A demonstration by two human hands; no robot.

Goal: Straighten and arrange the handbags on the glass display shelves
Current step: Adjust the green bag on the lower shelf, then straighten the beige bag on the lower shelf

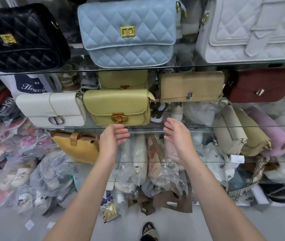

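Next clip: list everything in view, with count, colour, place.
black quilted bag: 1, top shelf, left
light blue quilted bag: 1, top shelf, middle
white quilted bag: 1, top shelf, right
white bag: 1, middle shelf, left
olive-green bag: 1, middle shelf, centre; similar shape behind, unclear
tan bag: 1, middle shelf, centre-right
dark red bag: 1, middle shelf, right
mustard bag: 1, lower shelf, left
beige bag, khaki bag, lilac bag: 1 each, lower right, side by side
plastic-wrapped goods: many, mixed, lower shelves and floor
left hand: 1, open, empty, at middle shelf's edge
right hand: 1, open, empty, beside it
sandalled foot: 1, bottom edge
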